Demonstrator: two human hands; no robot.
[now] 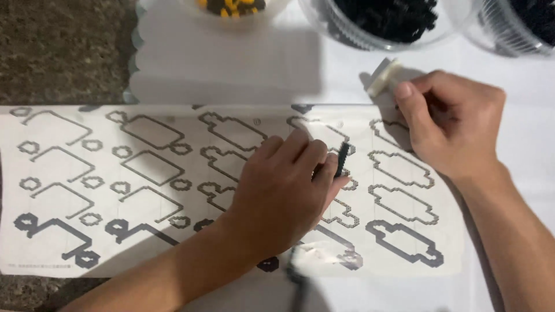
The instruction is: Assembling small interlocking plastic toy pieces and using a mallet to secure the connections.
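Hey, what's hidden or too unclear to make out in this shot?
- Head view: the left hand covers part of the pattern sheet and most of the black strip it pinches.
- The right hand hides most of the white piece.
- Top edge cuts off three clear tubs.
- A dark object at the bottom is blurred.

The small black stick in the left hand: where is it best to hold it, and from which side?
Probably at its lower end, from below, where the left hand pinches the black stick now. It is thin and stands nearly upright over the pattern sheet, top end free.
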